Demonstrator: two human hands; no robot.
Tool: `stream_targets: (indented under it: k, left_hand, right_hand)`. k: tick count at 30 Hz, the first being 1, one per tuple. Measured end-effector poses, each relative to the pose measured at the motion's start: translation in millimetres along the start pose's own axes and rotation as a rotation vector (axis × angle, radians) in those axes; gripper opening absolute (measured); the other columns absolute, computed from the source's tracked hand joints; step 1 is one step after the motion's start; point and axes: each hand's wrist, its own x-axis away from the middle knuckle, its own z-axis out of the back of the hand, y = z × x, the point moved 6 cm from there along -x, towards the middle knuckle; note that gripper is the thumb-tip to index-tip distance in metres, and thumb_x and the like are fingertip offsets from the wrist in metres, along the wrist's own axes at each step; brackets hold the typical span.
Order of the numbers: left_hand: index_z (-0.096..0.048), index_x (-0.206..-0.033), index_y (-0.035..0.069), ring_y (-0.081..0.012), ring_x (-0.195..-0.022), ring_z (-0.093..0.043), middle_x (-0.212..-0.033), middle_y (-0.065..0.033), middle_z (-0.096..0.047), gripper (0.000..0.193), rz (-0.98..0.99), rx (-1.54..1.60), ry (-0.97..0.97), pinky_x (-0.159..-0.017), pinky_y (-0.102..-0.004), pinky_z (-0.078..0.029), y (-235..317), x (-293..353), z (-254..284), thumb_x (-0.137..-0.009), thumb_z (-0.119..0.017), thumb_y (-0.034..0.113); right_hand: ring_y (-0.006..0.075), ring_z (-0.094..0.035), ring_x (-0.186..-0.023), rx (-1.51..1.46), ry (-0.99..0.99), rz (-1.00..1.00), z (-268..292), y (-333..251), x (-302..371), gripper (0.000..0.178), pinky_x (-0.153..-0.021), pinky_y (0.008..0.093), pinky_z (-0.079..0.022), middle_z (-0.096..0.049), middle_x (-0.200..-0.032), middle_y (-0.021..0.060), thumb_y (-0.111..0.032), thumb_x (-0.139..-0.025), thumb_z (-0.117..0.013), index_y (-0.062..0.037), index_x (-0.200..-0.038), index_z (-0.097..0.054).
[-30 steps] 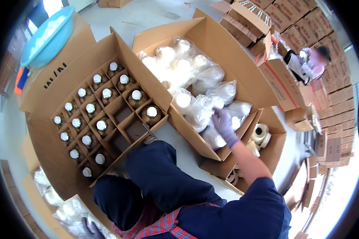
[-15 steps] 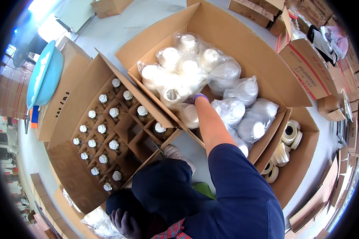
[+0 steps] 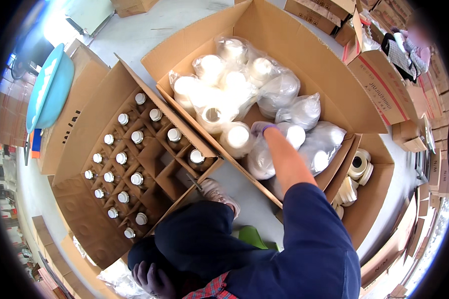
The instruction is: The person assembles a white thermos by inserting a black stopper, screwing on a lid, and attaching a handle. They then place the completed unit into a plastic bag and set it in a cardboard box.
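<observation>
My right hand [image 3: 260, 128], in a pale glove with a purple cuff, reaches into a large cardboard box [image 3: 304, 45]. It touches the clear bags among the white bottles; its fingers are mostly hidden. Just left of it stands a bagged white bottle [image 3: 236, 135], and a bagged bottle [image 3: 260, 160] lies below it. More bagged white bottles [image 3: 298, 110] fill the box. My left hand [image 3: 152, 279], in a greyish-purple glove, rests at my lap with its fingers apart, holding nothing.
At left, a divided carton [image 3: 80, 214] holds several white-capped bottles [image 3: 136, 137]. Rolls of tape [image 3: 358, 164] lie in a box at right. A blue basin [image 3: 52, 89] sits on a carton at far left. A green object [image 3: 252, 236] is by my leg.
My right hand has moved right and slightly down within the box. The bagged bottle near it now shows its round top, and the bagged bottle below is uncovered. My left hand stays at my lap.
</observation>
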Motion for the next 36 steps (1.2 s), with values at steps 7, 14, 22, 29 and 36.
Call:
stream_targets:
  k: [7, 14, 22, 29, 36]
  left_hand:
    - [-0.067, -0.103, -0.001, -0.0442, -0.11, -0.058, -0.117, -0.0234, -0.063, 0.022, -0.097, -0.001, 0.152, -0.099, -0.0546, -0.044, -4.3, 14.1, -5.3, -0.083, -0.062, 0.007]
    - [-0.07, -0.103, 0.002, -0.0411, -0.104, -0.061, -0.113, -0.0194, -0.066, 0.02, -0.004, -0.059, 0.065, -0.095, -0.0539, -0.046, -12.1, 12.0, 11.2, -0.088, -0.063, 0.011]
    - [-0.065, -0.102, -0.001, -0.045, -0.113, -0.056, -0.115, -0.0223, -0.063, 0.021, 0.012, -0.033, 0.079, -0.102, -0.0558, -0.041, -17.7, 39.9, 10.0, -0.082, -0.06, 0.004]
    - [-0.063, -0.117, -0.002, -0.0375, -0.123, -0.055, -0.126, -0.0207, -0.061, 0.035, 0.053, 0.415, 0.162, -0.108, -0.0493, -0.041, -17.7, 37.3, 41.1, -0.083, -0.059, -0.003]
    - [-0.043, -0.146, -0.002, -0.0303, -0.125, -0.055, -0.136, -0.0199, -0.058, 0.063, 0.481, 1.911, 0.165, -0.11, -0.0434, -0.042, -64.0, -38.1, 20.2, -0.106, -0.044, 0.047]
  right_hand:
    - [0.0238, -0.066, -0.074, -0.334, -0.257, -0.036, -26.6, 11.2, 0.4, 0.02, -0.068, 0.0408, -0.052, -0.073, -0.085, 0.0108, -0.015, -0.07, -0.072, -0.0044, -0.086, -0.076]
    - [0.017, -0.064, -0.082, -0.66, -0.055, 0.357, -4.8, 6.2, 48.4, 0.025, -0.072, 0.0326, -0.052, -0.073, -0.091, 0.0113, -0.013, -0.074, -0.073, 0.0002, -0.095, -0.075]
    - [0.0121, -0.063, -0.087, -0.901, 0.412, 0.302, 117.3, -5.8, 232.7, 0.032, -0.079, 0.028, -0.051, -0.071, -0.097, 0.005, -0.015, -0.09, -0.069, 0.0081, -0.112, -0.069]
    - [0.0151, -0.065, -0.091, -1.355, 0.723, 0.696, 94.2, -78.5, 426.7, 0.026, -0.079, 0.0291, -0.052, -0.07, -0.1, 0.0077, -0.012, -0.091, -0.064, 0.005, -0.11, -0.068]
    - [0.03, -0.061, -0.109, -0.367, 0.494, 1.297, -51.1, -259.0, 501.1, 0.032, -0.097, 0.0394, -0.048, -0.066, -0.112, 0.015, -0.008, -0.085, -0.063, -0.0009, -0.116, -0.065]
